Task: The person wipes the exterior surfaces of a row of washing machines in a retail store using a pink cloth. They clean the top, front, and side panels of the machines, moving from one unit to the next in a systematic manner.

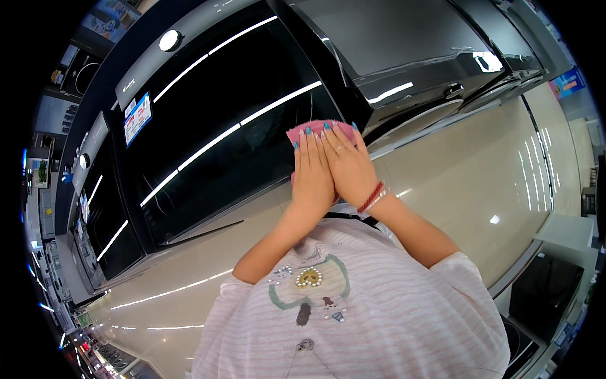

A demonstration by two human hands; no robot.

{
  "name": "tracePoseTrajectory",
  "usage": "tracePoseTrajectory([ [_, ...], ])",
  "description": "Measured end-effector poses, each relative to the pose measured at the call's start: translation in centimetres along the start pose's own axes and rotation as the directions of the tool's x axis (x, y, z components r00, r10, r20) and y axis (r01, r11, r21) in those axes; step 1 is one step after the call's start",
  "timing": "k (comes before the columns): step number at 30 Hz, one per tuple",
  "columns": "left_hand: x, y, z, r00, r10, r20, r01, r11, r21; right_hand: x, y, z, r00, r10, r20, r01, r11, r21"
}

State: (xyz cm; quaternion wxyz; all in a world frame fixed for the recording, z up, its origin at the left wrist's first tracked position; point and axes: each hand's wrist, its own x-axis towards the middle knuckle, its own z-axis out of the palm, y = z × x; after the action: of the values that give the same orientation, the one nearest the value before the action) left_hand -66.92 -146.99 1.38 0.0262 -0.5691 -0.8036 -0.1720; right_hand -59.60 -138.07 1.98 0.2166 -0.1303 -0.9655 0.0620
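Observation:
A pink cloth point(320, 127) lies beneath both my hands, against the lower right part of a glossy black glass panel point(221, 95). My left hand point(310, 167) rests flat on it, with its fingers stretched out. Close beside and partly overlapping it, my right hand point(346, 165) also lies flat, fingers extended over the cloth. The cloth's edge shows beyond the blue-tipped nails, and small bits of it show at the side of my left hand and below the palms. Both thumbs are mostly hidden.
Along the panel's far side runs a grey strip with a round light-coloured disc point(170, 40). A printed label point(137, 119) sticks to the panel. To the right stands a shiny dark appliance point(404, 50); another black unit point(101, 208) is at left. Beige tile floor point(467, 164) lies below.

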Motion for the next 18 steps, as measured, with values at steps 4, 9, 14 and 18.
tracePoseTrajectory([
  [4, 3.4, -2.0, 0.3, 1.000, 0.010, 0.016, -0.011, 1.000, 0.028, 3.1, 2.5, 1.0, 0.999, -0.028, 0.038, 0.027, 1.000, 0.008],
  [9, 5.6, -2.2, 0.5, 0.998, -0.021, 0.051, 0.014, 0.991, 0.135, 4.8, 4.2, 2.1, 0.999, -0.026, 0.033, 0.025, 1.000, 0.005],
  [14, 2.5, -1.5, -0.2, 0.994, 0.038, 0.105, -0.052, 0.990, 0.134, 1.8, 2.1, 2.1, 0.996, -0.065, -0.061, 0.068, 0.996, 0.059],
  [18, -2.3, -1.2, -0.3, 0.997, 0.001, 0.073, -0.005, 0.998, 0.057, -1.1, -1.5, 0.8, 0.999, -0.041, 0.022, 0.037, 0.981, 0.188],
])
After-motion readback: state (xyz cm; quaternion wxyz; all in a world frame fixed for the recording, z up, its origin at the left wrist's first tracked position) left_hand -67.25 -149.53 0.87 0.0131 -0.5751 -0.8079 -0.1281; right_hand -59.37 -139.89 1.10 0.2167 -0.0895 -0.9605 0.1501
